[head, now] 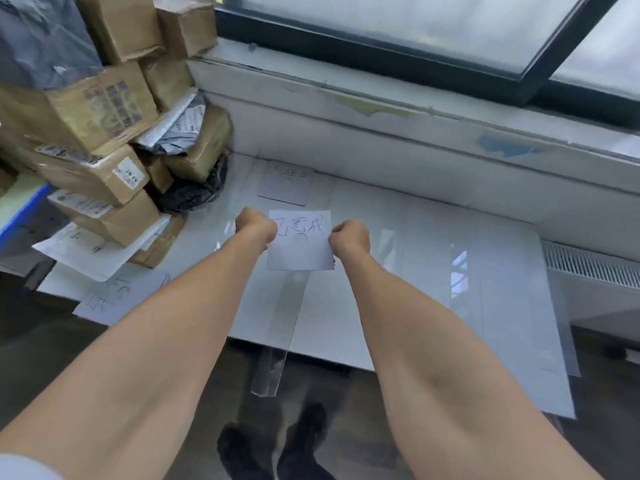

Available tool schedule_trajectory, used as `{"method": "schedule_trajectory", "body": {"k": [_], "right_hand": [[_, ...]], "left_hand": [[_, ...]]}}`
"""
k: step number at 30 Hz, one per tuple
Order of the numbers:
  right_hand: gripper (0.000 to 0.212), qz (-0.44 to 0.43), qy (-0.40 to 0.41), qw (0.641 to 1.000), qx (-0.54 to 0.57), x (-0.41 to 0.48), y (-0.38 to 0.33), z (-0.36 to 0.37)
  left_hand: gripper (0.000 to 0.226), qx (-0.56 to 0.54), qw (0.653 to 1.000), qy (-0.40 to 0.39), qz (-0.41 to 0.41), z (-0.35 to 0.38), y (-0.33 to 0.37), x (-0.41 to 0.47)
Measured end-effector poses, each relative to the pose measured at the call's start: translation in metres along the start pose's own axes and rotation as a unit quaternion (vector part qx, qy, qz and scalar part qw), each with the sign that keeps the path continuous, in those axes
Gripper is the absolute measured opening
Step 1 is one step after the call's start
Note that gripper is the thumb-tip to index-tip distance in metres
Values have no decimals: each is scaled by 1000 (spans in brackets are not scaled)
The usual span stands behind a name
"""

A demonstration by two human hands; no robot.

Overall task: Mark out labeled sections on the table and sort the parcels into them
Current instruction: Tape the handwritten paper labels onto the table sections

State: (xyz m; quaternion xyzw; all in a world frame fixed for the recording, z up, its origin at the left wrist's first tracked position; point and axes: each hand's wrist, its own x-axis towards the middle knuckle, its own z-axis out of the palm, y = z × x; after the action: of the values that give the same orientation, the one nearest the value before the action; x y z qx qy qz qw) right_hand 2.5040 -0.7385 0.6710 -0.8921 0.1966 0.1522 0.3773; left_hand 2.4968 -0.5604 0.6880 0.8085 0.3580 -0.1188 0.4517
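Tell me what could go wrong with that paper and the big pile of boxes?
1. The label is pinched at both sides by the left hand and right hand; pulling apart might tear it.
2. The parcel pile is stacked unevenly beside it, so a bump could topple boxes.
3. The clear tape strip hangs off the front edge of the table and might snag something.

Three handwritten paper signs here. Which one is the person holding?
The middle sign, pinched at its sides by the left hand and right hand. The far sign and the left sign lie on the table.
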Motion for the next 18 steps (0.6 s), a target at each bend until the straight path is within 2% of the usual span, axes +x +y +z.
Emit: {"method": "schedule_trajectory", "body": {"k": [3,7,9,14,18], "right_hand": [[28,15,14,1000,13,22,15,-24],[28,34,27,999,32,45,28,-48],[28,41,40,997,42,54,33,-58],[28,78,69,992,74,88,44,-74],[28,106,87,987,86,109,46,-80]], "left_hand": [[18,25,999,-12,37,33,29,-9],[42,8,998,-33,54,74,53,-3],[46,-4,997,-42,61,91,65,1],[31,-22,997,-11,75,120,87,24],[26,-2,997,-35,74,140,104,52]]}}
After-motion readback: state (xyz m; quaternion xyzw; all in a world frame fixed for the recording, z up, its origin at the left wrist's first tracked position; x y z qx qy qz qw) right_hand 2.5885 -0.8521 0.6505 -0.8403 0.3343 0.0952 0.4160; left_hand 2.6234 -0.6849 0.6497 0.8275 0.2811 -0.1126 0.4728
